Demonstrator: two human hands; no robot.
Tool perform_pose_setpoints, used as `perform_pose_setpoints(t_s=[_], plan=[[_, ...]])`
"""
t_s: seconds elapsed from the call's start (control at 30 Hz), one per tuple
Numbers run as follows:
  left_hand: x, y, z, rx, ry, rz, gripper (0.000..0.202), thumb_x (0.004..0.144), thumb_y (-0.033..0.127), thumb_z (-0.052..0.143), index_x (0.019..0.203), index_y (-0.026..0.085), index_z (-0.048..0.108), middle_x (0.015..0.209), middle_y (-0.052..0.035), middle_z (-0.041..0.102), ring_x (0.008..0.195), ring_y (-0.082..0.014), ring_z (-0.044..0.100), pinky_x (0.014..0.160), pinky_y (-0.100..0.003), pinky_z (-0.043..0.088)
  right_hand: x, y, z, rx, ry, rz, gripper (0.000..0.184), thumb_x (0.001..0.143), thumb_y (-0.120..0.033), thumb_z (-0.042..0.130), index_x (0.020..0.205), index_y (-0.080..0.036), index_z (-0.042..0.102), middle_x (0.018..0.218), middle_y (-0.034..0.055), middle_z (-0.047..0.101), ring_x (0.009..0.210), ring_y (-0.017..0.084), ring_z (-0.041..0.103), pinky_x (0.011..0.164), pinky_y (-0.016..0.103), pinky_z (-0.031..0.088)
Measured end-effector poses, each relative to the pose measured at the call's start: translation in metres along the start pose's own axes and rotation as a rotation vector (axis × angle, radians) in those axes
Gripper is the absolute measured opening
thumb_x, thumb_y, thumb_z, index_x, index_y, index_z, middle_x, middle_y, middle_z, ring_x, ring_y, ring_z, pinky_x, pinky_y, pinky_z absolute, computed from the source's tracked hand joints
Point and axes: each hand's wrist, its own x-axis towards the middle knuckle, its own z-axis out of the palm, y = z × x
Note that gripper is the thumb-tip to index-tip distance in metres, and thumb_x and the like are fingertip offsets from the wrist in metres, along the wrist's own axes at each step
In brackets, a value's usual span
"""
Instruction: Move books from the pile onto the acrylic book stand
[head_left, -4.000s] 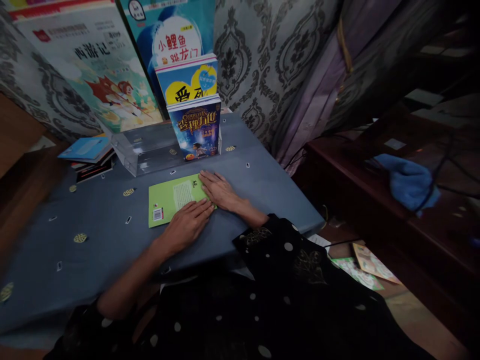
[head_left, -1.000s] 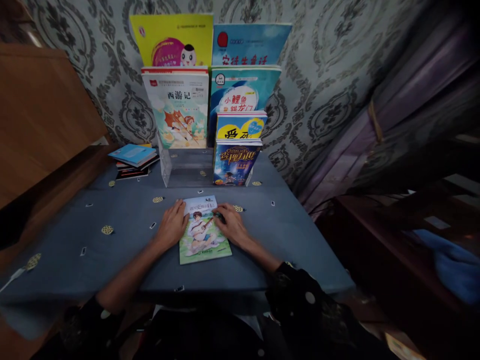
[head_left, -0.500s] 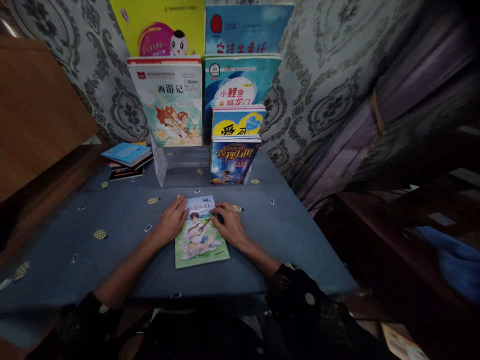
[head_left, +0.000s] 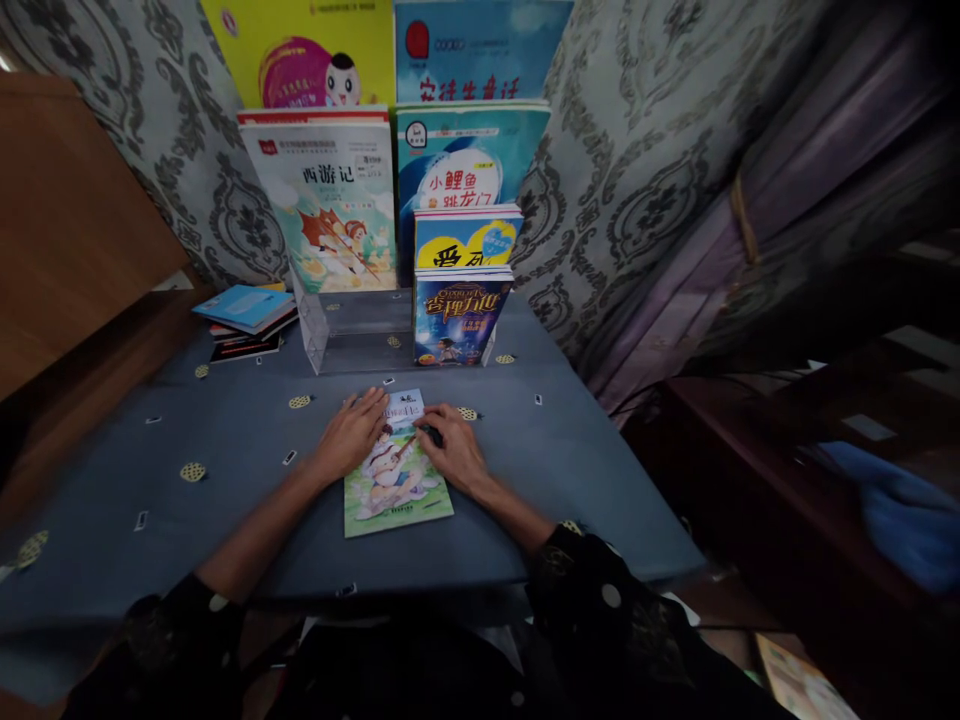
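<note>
A thin paperback book point(head_left: 397, 490) with a cartoon figure holding a stringed instrument on its cover lies closed on the cloth-covered table point(head_left: 247, 440). My left hand point(head_left: 354, 432) rests flat over the book's upper left, fingers stretched onto the cover and hiding part of the title. At the upper right edge, my right hand point(head_left: 454, 448) has its fingers bent round a small black object point(head_left: 432, 434), mostly hidden by the hand. Its fingertips touch the cover.
Behind the book, a clear plastic display rack point(head_left: 360, 350) holds several upright books, with a dark blue book point(head_left: 459, 318) in front. At the left lies a small pile of books point(head_left: 247, 310). A patterned curtain point(head_left: 592, 160) hangs behind; a dark red surface point(head_left: 720, 460) stands at right.
My left hand has slid right and further onto the cover, its fingers now over the title. The right hand stays at the book's right edge. The whole view has shifted slightly.
</note>
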Motion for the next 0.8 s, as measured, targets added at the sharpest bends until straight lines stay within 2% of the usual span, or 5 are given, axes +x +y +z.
perform_pose_setpoints(t_s=[0.37,0.5,0.8], plan=[[0.033,0.013,0.010,-0.106,-0.058,0.176,0.047,0.105,0.033,0.029,0.147,0.018,0.047,0.155,-0.0104,0.046,0.146,-0.0203,0.039,0.120,-0.043,0.034,0.000,-0.005,-0.002,-0.044,-0.017,-0.007,0.015,0.089,-0.014,0.061,0.097,-0.020,0.072,0.107,0.0084,0.066,0.103,0.023,0.061,0.095,0.038,0.048],[0.037,0.014,0.011,-0.123,-0.073,0.187,0.048,0.105,0.033,0.028,0.147,0.017,0.046,0.156,-0.0106,0.045,0.147,-0.0202,0.038,0.120,-0.043,0.034,-0.001,-0.007,-0.003,-0.065,-0.035,-0.004,0.016,0.089,-0.014,0.059,0.099,-0.018,0.071,0.108,0.0110,0.066,0.105,0.025,0.060,0.094,0.040,0.048],[0.039,0.014,0.007,-0.140,-0.064,0.221,0.046,0.104,0.030,0.031,0.145,0.016,0.049,0.155,-0.0104,0.046,0.147,-0.0206,0.038,0.121,-0.043,0.033,0.000,-0.002,-0.003,-0.032,-0.031,-0.028,0.020,0.091,-0.015,0.056,0.103,-0.021,0.071,0.107,0.0084,0.067,0.102,0.023,0.060,0.095,0.038,0.046]])
